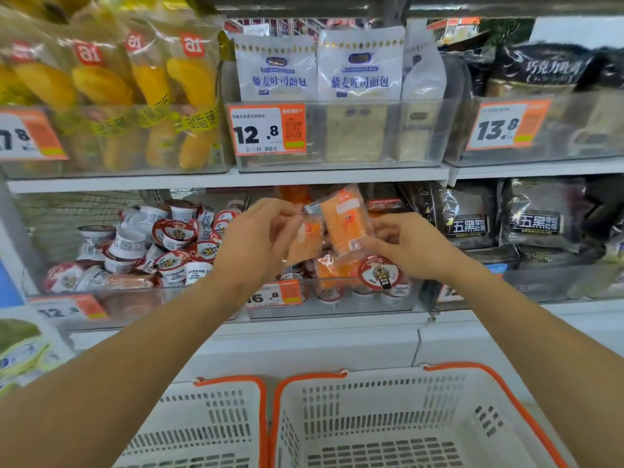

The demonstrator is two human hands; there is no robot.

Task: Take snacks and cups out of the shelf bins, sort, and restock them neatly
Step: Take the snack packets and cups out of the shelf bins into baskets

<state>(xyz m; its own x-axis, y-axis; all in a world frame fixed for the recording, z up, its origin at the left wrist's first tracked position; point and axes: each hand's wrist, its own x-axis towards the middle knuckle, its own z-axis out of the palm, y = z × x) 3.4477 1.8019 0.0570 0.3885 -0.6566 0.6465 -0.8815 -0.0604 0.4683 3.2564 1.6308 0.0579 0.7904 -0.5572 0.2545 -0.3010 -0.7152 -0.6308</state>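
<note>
Both hands are raised in front of the lower shelf's middle clear bin [337, 309]. My left hand [256, 241] grips a small orange snack packet [305, 241]. My right hand [405, 244] pinches the lower end of a larger orange snack packet [344, 221], which stands tilted beside the small one. Below the right hand a red-and-white lidded cup [378, 273] lies on more orange packets in that bin. Several more such cups [169, 238] are heaped in the clear bin to the left.
Two white baskets with orange rims [405, 417] [209, 427] stand below the shelf, both showing bare bottoms. The upper shelf holds yellow banana cakes [111, 89], white bread bags [317, 69] and dark bread bags [540, 72]. Black bread bags [506, 217] fill the lower right bin.
</note>
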